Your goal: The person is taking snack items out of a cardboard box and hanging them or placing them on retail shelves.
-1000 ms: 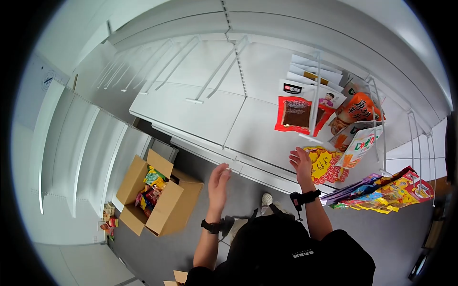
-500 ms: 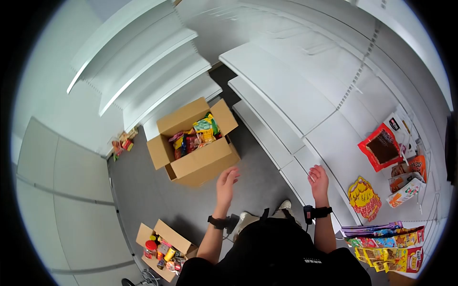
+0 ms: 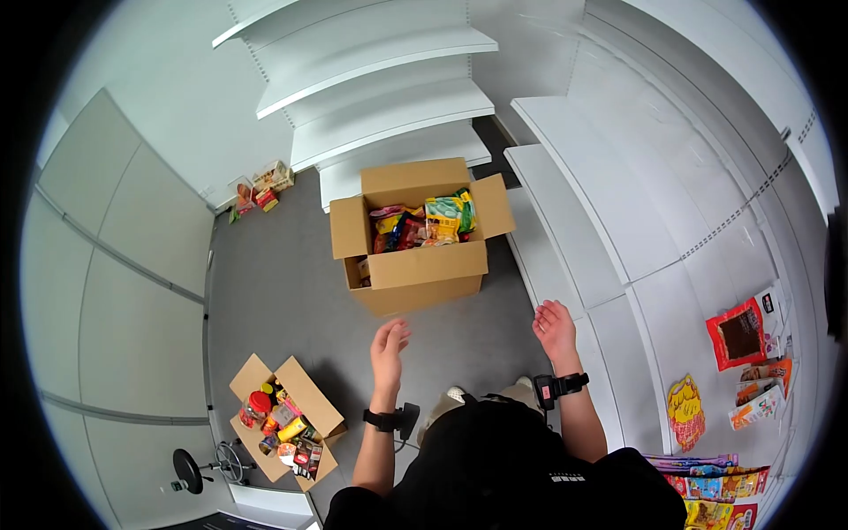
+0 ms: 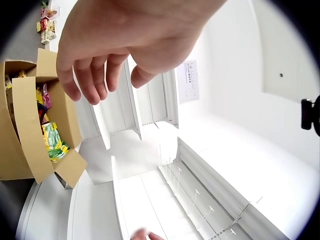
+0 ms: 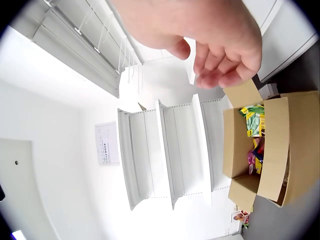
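Both hands hang in the air with nothing in them. The left hand [image 3: 387, 355] is just in front of a large open cardboard box [image 3: 428, 267], not touching it; its fingers are loosely bent in the left wrist view [image 4: 130, 42]. To the right, beside the low white shelves, is the right hand [image 3: 556, 336], its fingers relaxed and slightly curled in the right wrist view [image 5: 200, 37]. Colourful snack packets [image 3: 444, 218] fill the box, whose flaps stand open.
A smaller open box [image 3: 311, 397] of jars and packets stands on the floor at lower left. White shelves [image 3: 380, 66] line the back and right. A red packet [image 3: 738, 334] and a yellow starburst sign [image 3: 685, 412] are at right. More packets [image 3: 266, 199] lie by the wall.
The head view has swung left, bringing the large box to the middle and the smaller box fully into sight. The hanging packets have shifted to the lower right edge. Both hands remain empty.
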